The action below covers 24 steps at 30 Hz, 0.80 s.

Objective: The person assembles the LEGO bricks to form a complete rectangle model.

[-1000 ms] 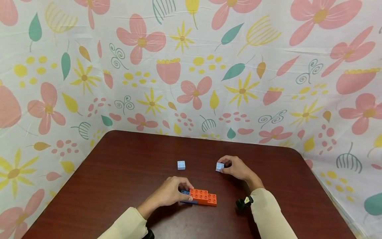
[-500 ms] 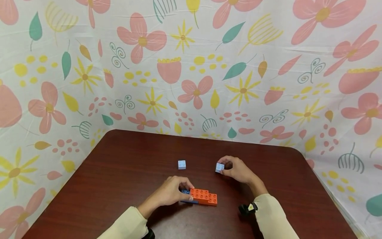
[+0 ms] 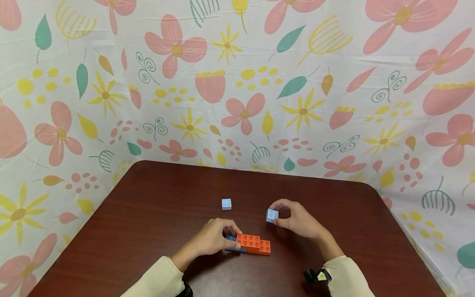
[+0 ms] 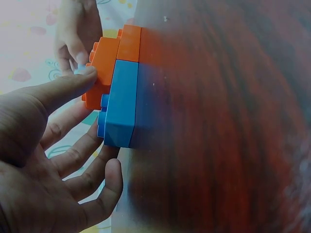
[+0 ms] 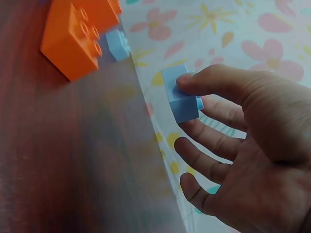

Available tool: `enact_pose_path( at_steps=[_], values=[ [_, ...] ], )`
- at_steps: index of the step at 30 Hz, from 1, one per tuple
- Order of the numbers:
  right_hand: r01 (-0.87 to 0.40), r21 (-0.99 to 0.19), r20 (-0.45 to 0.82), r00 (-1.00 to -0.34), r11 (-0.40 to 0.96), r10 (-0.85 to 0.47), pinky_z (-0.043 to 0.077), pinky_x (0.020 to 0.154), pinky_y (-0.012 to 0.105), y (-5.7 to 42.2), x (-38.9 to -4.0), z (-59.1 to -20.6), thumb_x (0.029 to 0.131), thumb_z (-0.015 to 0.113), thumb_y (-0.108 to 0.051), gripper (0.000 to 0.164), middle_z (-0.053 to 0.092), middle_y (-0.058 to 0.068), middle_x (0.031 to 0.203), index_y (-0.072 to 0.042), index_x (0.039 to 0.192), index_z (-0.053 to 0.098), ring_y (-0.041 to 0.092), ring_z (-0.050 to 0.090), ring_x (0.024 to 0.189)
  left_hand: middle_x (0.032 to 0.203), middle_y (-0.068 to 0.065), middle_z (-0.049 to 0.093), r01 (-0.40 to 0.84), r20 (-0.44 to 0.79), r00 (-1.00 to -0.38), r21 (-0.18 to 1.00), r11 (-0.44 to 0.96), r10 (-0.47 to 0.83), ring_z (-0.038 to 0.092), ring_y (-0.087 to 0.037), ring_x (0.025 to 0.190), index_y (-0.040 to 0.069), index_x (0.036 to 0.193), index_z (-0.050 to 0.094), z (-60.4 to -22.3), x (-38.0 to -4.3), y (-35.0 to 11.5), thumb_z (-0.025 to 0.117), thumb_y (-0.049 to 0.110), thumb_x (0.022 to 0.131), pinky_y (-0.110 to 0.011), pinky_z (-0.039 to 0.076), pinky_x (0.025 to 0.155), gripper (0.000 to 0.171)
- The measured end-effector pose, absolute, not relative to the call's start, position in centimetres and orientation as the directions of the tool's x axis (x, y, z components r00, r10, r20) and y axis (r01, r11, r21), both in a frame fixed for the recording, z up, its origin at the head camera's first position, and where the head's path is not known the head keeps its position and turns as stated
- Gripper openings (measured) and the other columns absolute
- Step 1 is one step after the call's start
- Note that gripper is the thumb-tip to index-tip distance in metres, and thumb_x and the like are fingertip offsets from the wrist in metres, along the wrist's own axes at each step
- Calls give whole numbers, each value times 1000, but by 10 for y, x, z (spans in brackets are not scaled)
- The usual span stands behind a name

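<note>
Backdrop: white cloth (image 3: 237,88) w/ pink, yellow & green flowers and leaves, filling the upper part of the head view. Below it, a dark reddish-brown table (image 3: 156,198) w/ rounded far corners.

Two cream sleeves reach in from the bottom edge: L sleeve (image 3: 156,277) left of ctr., R sleeve (image 3: 350,277) to the right.

L hand (image 3: 209,239) is near table ctr., gripping the left end of a brick stack (image 3: 248,241) btwn thumb (near side) and fingers (far side). R hand (image 3: 299,219), farther right and a bit farther back, pinches a held light-blue brick (image 3: 272,215) btwn thumb and fingertips; in the R wrist view its other fingers are bent & spread below the brick, which looks raised off the table.

Stack lies lengthwise, left to right: an upper orange brick bridges a blue brick (image 4: 122,104) at the left end and a lower orange brick (image 3: 265,246) at the right end, studs up. Can't tell if its underside touches the table.

Black straps at both wrists: R strap (image 3: 316,276) w/ a small pale tag, L strap (image 3: 185,291) partly cut off.

Smallest: a loose light-blue brick (image 3: 226,204), studs up on the table, beyond the stack, well left of the held one; no hand touches it.
</note>
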State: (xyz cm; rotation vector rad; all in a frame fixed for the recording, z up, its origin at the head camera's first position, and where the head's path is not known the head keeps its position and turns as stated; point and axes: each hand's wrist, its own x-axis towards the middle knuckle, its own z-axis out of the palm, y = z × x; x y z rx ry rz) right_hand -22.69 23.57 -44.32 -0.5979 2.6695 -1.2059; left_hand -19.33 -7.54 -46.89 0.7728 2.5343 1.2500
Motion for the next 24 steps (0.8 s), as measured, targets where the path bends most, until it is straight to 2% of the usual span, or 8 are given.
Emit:
enact_pose_path(
  at_steps=[5, 16, 24],
  values=[
    [-313, -748, 17, -891, 585, -454, 53, 90, 41, 231, -210, -441, 92, 78, -19, 31, 68, 1, 110, -17, 120, 65, 25, 61, 102, 94, 9, 75, 374, 48, -838, 775, 509, 543, 64, -4, 82, 23, 102, 77, -471, -194, -76, 88, 28, 83, -24, 51, 76, 22],
    [-363, -734, 19, -856, 574, -516, 52, 89, 32, 221, -179, -446, 91, 78, -18, 27, 66, -4, 111, -21, 115, 66, 13, 59, 100, 93, 10, 75, 378, 52, -838, 773, 509, 544, 65, -6, 82, 24, 101, 77, -472, -197, -74, 88, 28, 82, -23, 50, 75, 22],
    [-342, -759, -9, -846, 555, -533, 52, 84, 29, 216, -172, -450, 92, 77, -18, 26, 65, -1, 111, -20, 116, 66, 17, 59, 97, 92, 6, 76, 391, 72, -834, 776, 495, 547, 66, -8, 81, 21, 100, 77, -471, -195, -74, 89, 27, 81, -23, 49, 74, 23]
  ],
)
